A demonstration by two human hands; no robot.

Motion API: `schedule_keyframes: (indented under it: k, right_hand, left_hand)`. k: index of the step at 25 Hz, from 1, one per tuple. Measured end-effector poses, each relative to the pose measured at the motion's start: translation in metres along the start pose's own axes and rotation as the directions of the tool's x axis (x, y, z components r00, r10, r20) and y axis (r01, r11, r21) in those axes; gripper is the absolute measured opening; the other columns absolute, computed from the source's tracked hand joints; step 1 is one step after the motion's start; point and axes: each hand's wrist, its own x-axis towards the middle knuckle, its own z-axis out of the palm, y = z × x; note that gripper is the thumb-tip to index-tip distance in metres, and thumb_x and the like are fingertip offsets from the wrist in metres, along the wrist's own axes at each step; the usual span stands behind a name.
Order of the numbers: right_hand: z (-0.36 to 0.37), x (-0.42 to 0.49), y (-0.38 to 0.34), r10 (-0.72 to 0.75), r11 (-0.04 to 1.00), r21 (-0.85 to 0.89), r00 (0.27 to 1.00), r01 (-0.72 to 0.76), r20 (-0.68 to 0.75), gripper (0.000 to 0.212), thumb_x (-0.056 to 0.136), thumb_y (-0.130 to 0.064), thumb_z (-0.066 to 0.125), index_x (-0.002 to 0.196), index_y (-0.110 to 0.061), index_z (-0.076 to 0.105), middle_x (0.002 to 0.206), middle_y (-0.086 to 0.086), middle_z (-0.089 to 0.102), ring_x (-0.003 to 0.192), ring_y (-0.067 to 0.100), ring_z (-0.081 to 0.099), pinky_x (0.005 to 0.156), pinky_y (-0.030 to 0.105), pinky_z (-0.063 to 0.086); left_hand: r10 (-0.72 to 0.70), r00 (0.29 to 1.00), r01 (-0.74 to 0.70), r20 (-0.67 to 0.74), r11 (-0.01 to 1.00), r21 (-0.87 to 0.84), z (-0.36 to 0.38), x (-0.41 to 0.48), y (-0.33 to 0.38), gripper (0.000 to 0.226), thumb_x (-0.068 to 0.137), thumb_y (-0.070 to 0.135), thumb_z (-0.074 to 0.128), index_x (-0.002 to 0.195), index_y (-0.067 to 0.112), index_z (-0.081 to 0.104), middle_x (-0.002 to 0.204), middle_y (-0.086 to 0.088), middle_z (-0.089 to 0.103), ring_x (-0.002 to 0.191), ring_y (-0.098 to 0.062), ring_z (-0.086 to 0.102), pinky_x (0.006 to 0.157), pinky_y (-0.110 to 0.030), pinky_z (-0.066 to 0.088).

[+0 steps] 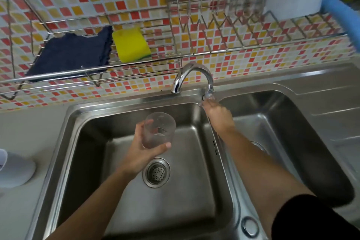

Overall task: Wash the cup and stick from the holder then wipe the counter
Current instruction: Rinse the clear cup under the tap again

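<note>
Clearly, the left hand point(143, 154) grasps the clear cup point(158, 129), its thumb curled across the near end and its fingers wrapped round the left side. It holds the cup above the left basin of the sink point(93, 142), just far of the drain point(155, 172). The right hand point(218, 114) reaches to the tip of the faucet point(191, 72); its fingers are blurred, and I cannot tell whether they grip it.

Count: one clear plastic cup point(158, 130), one yellow sponge point(131, 45), one navy cloth point(72, 54), one chrome tap point(192, 72), two stainless steel sink basins point(91, 142) point(292, 119).
</note>
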Motion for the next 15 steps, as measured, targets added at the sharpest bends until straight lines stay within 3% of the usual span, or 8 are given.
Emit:
schedule_keyframes:
  k: [3,7,9,11,13,15]
  right_hand:
    - [0.0,0.003,-0.003,-0.139,0.975,-0.166,0.988,0.147,0.063,0.044,0.09,0.003,0.043,0.132,-0.008,0.041,0.139,0.011,0.044,0.132,0.025,0.039,0.09,0.037,0.047]
    - [0.004,0.009,-0.004,-0.168,0.951,-0.242,0.979,0.192,0.116,0.048,0.086,0.004,0.049,0.133,-0.002,0.04,0.142,0.016,0.039,0.14,0.026,0.024,0.099,0.038,0.044]
    - [0.005,0.004,-0.002,-0.18,0.969,-0.146,0.974,0.2,0.138,0.061,0.085,0.009,0.047,0.142,-0.003,0.028,0.151,0.011,0.026,0.143,0.025,0.017,0.107,0.036,0.034]
    - [0.012,-0.015,0.002,-0.187,0.982,-0.031,0.982,0.189,0.038,0.069,0.087,0.008,0.047,0.146,-0.004,0.014,0.156,0.01,0.012,0.144,0.023,0.011,0.113,0.032,0.017]
    - [0.017,-0.046,0.0,-0.075,0.987,0.14,0.997,0.079,-0.035,0.061,0.092,-0.005,0.047,0.145,-0.001,0.018,0.155,0.015,0.011,0.144,0.026,0.01,0.114,0.034,0.012]
    - [0.022,-0.074,-0.006,0.024,0.972,0.235,1.0,-0.028,0.017,0.058,0.096,-0.017,0.04,0.146,-0.001,0.017,0.156,0.015,0.007,0.144,0.027,0.004,0.115,0.034,0.009]
  left_hand:
    - [0.008,1.0,-0.008,0.004,1.0,0.025,0.006,0.007,-0.003,0.083,0.051,0.04,0.089,0.12,0.036,0.044,0.13,0.004,0.054,0.122,-0.019,0.053,0.097,-0.053,0.047]
    - [0.028,1.0,-0.028,0.012,1.0,0.004,0.022,0.014,0.001,0.081,0.059,0.027,0.089,0.124,0.029,0.041,0.132,0.003,0.051,0.124,-0.019,0.051,0.097,-0.048,0.049]
    - [0.032,0.998,-0.029,0.052,0.998,-0.047,0.029,0.015,0.001,0.08,0.062,0.019,0.087,0.125,0.027,0.039,0.131,0.002,0.051,0.124,-0.021,0.051,0.094,-0.045,0.052]
    - [0.026,0.997,-0.019,0.078,0.997,-0.081,0.035,0.016,0.003,0.078,0.065,0.015,0.084,0.126,0.026,0.038,0.131,0.002,0.051,0.123,-0.022,0.053,0.092,-0.045,0.053]
    - [0.009,0.997,-0.002,0.082,0.997,-0.083,0.04,0.021,0.003,0.077,0.065,0.019,0.082,0.128,0.031,0.039,0.132,0.002,0.051,0.122,-0.022,0.054,0.094,-0.047,0.051]
    - [-0.01,0.994,0.02,0.105,0.995,-0.095,0.045,0.025,0.003,0.079,0.065,0.023,0.083,0.13,0.037,0.04,0.133,0.002,0.052,0.12,-0.02,0.055,0.093,-0.046,0.052]
